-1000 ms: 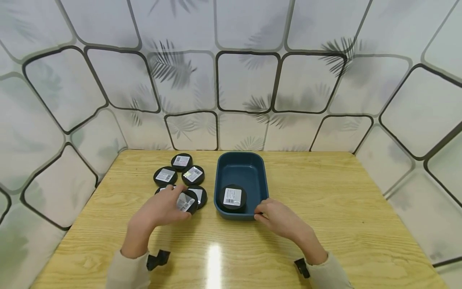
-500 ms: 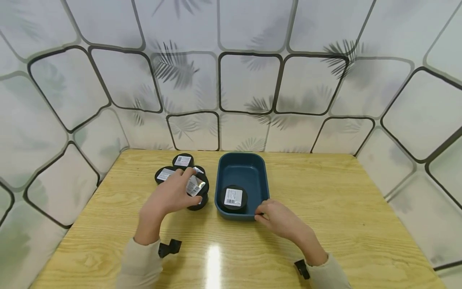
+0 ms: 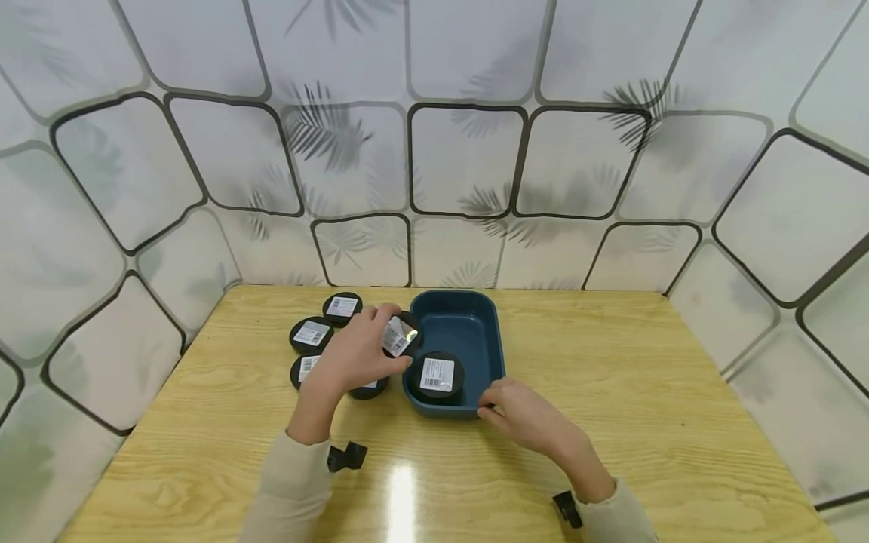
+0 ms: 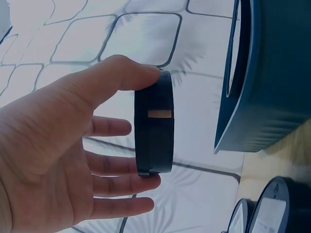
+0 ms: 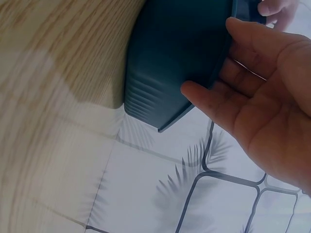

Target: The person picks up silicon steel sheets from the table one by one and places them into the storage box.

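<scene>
My left hand (image 3: 356, 351) grips a flat, round black disc-shaped case (image 3: 400, 335) with a pale label, thumb on one edge and fingers on the opposite edge. In the left wrist view the case (image 4: 154, 126) stands edge-on, showing a small tan slot in its side. It hangs by the left rim of a dark blue rectangular bin (image 3: 470, 332). A similar labelled disc (image 3: 437, 377) lies inside, at the bin's near end. With thumb and fingertips my right hand (image 3: 523, 411) pinches the bin's near right corner; in the right wrist view the bin's wall (image 5: 180, 53) is close.
Several more black labelled discs lie left of the bin, among them a far one (image 3: 342, 307), a left one (image 3: 311, 334) and a near one (image 3: 369, 390), partly behind my left hand. The wooden table (image 3: 611, 362) meets a patterned backdrop (image 3: 468, 166) behind.
My left hand has lifted a disc from the near side of the group and carried it right and away from me, to the bin's left rim. My right hand stays at the bin's corner.
</scene>
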A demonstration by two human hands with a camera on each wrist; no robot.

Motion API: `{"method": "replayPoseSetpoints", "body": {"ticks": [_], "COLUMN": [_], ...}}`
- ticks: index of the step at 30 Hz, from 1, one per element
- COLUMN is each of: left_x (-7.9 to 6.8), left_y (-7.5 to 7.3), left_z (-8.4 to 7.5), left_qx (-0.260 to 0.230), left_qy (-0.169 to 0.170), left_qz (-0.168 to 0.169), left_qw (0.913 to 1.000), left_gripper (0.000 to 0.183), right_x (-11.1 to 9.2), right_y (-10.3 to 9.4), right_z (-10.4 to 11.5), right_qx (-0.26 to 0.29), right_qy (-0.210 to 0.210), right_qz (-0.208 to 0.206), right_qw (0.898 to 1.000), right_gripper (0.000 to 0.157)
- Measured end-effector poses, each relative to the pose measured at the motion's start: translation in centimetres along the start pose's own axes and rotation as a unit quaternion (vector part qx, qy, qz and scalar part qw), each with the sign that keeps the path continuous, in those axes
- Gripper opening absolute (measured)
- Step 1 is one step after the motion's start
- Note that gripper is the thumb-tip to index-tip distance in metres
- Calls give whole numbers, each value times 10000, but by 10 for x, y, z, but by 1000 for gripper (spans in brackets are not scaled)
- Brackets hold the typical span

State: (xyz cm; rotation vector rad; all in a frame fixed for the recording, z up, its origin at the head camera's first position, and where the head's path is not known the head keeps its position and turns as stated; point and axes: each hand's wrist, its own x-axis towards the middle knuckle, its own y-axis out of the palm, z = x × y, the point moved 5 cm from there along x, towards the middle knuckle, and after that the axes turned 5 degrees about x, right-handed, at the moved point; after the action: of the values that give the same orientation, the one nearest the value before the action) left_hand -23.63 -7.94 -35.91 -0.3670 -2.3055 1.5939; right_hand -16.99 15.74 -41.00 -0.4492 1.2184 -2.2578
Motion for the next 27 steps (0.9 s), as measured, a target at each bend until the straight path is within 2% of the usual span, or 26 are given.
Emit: {"method": "replayPoseSetpoints", "body": {"ticks": [8,12,20,27], "left_x": [14,21,32,40], "left_y": [9,12,20,33], "left_z": [-5,-7,-10,-13], "left_qx": [-49,-145,-40,59], "left_qy": [-23,29,170,240], "left_qz": [181,150,145,215], "left_qw": [9998,9998,9997,9995], "left_gripper": [80,82,81,75], "right_x": [-1,-2,-5,-7], "right_y": [-2,-3,-5,-7], "right_z": [-1,-1,1,2], "right_qx": [0,-30,35,103], "right_qy": [-12,-51,35,-129], "right_qz": [47,91,267,295], "right_qw": [10000,9999,9996,9994], "right_gripper": [10,9,10,8]}}
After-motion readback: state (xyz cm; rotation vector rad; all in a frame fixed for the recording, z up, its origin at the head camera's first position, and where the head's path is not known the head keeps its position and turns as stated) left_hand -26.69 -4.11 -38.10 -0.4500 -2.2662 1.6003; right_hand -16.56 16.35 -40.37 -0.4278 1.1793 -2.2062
